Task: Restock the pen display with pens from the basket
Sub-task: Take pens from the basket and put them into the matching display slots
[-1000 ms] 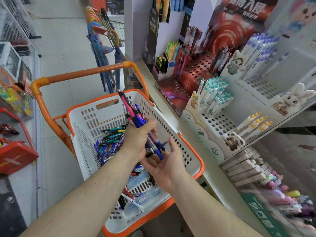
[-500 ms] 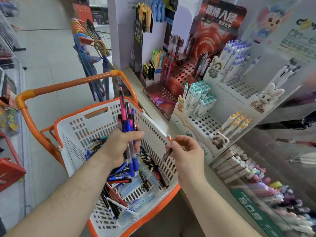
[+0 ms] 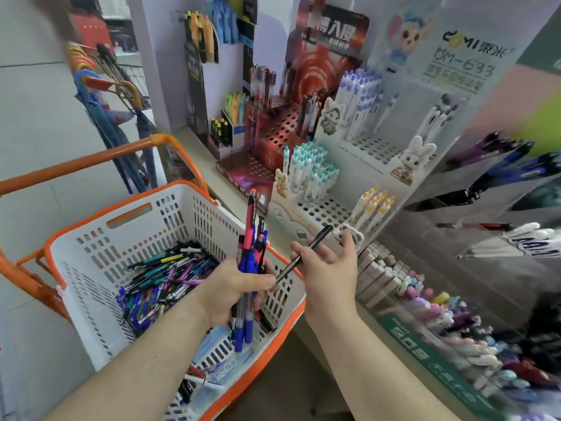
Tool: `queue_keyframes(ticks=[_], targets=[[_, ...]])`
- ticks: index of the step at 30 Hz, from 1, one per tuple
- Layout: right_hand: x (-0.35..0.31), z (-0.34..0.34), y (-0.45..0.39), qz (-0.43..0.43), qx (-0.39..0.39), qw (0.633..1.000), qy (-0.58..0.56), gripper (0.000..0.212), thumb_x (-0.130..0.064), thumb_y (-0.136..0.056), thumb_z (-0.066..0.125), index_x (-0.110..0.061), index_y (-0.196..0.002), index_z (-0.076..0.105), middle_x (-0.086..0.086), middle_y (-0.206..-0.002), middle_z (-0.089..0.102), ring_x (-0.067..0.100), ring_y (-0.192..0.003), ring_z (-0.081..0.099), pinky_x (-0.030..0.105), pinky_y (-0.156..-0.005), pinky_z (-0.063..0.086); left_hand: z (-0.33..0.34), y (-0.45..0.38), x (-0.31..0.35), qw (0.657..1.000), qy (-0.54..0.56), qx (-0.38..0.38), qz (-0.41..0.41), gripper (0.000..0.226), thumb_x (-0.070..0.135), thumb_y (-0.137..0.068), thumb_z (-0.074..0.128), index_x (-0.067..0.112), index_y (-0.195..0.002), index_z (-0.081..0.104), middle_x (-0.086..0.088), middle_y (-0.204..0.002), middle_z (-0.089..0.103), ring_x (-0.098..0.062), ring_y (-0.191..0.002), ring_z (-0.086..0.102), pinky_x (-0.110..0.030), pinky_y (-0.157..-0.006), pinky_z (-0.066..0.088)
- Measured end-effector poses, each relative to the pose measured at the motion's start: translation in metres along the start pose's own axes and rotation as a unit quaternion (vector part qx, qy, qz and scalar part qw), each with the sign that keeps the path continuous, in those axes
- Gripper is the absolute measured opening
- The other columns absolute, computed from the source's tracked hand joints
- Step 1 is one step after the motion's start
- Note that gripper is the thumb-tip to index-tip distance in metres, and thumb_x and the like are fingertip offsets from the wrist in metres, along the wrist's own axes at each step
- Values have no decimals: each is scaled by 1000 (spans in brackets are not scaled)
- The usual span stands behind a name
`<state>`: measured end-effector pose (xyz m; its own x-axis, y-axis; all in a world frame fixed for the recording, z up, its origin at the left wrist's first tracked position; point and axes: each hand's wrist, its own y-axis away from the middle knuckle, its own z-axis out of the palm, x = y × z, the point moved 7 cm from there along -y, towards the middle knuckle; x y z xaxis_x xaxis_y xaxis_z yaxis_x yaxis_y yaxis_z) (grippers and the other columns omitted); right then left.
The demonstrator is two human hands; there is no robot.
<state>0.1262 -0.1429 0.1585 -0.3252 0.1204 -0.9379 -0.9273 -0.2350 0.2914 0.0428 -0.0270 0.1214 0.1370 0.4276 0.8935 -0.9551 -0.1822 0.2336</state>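
Note:
My left hand [image 3: 232, 291] grips a bundle of pens [image 3: 250, 238], blue and pink ones, upright over the right side of the white and orange basket [image 3: 100, 247]. Many loose pens [image 3: 161, 278] lie in the basket's bottom. My right hand [image 3: 326, 268] pinches a single black pen [image 3: 303, 253] that slants up toward the white pen display [image 3: 321, 208]. That display has rows of holes and holds teal-capped pens [image 3: 309, 168] and yellow-capped pens [image 3: 375, 205].
A red pen display [image 3: 273, 132] stands behind the white one on the shelf. Boxed erasers and small pastel items [image 3: 425, 299] fill the lower shelf at right. Umbrellas [image 3: 112, 123] hang in a rack beyond the basket's orange handle [image 3: 91, 159].
My right hand rose from the basket's rim with a black pen and moved toward the white display. My left hand lifted the bundle slightly. The view turned right.

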Motion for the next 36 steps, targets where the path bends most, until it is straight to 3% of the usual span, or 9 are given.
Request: queue_keyframes(ticks=[6, 10, 13, 16, 19, 24, 27, 32, 36], targets=[[-18, -25, -1, 32, 11, 989, -146, 82, 19, -91, 49, -29, -154, 27, 14, -97, 58, 26, -82, 75, 28, -67, 60, 14, -23, -7, 992, 120, 25, 38, 23, 19, -57, 79, 13, -74, 64, -10, -62, 58, -15, -42, 51, -24, -46, 45], [-30, -53, -1, 6, 84, 983, -161, 54, 9, -96, 52, -24, -137, 42, 17, -99, 65, 27, -79, 75, 27, -63, 59, 38, -41, -3, 989, 139, 32, 43, 24, 11, -67, 71, 10, -84, 53, -4, -62, 61, -13, -41, 50, -22, -44, 44], [-47, -79, -5, -39, 135, 978, -156, 39, -3, -99, 55, -23, -130, 42, 13, -86, 69, 23, -77, 74, 29, -66, 61, 62, -52, -4, 986, 163, -15, 20, 30, 14, -57, 80, 15, -78, 58, -5, -63, 57, -15, -42, 50, -23, -44, 45], [-64, -106, -10, -81, 161, 976, -126, 33, -12, -100, 56, -22, -129, 41, 1, -70, 74, 12, -70, 70, 30, -73, 58, 84, -62, -4, 988, 142, -53, 10, 53, 22, -44, 94, 14, -81, 56, -5, -62, 56, -16, -41, 50, -24, -44, 44], [-75, -129, -17, -102, 186, 972, -105, 32, -17, -99, 59, -24, -125, 42, -4, -72, 75, 4, -64, 67, 21, -66, 51, 107, -73, -1, 983, 167, -70, 7, 62, 28, -36, 98, 14, -82, 59, -5, -66, 59, -14, -43, 51, -23, -44, 44], [-87, -161, -28, -96, 228, 963, -105, 25, -25, -93, 69, -27, -110, 51, 5, -85, 69, 13, -62, 63, 30, -56, 47, 144, -96, 6, 968, 241, -72, 6, 63, 25, -31, 100, 16, -80, 61, -2, -65, 58, -12, -44, 51, -22, -43, 43], [-107, -182, -36, -130, 254, 953, -100, 18, -23, -91, 72, -18, -96, 55, 2, -77, 57, 13, -56, 57, 24, -50, 48, 159, -110, 10, 959, 278, -62, 2, 70, 22, -29, 100, 17, -84, 57, -2, -65, 58, -10, -45, 50, -21, -42, 42], [-146, -197, -50, -188, 217, 953, -97, 14, -8, -92, 69, -17, -94, 59, -6, -68, 65, 11, -58, 67, 25, -64, 58, 176, -134, 14, 963, 265, -36, 0, 70, 23, -26, 100, 17, -82, 58, -1, -68, 59, -10, -45, 50, -21, -43, 43], [-170, -194, -54, -229, 178, 953, -92, 20, 2, -93, 63, -17, -99, 62, -4, -78, 75, 14, -81, 73, 25, -71, 59, 186, -147, 23, 962, 270, -38, 7, 50, 22, -30, 98, 17, -69, 68, 1, -65, 58, -8, -44, 49, -21, -42, 42]])
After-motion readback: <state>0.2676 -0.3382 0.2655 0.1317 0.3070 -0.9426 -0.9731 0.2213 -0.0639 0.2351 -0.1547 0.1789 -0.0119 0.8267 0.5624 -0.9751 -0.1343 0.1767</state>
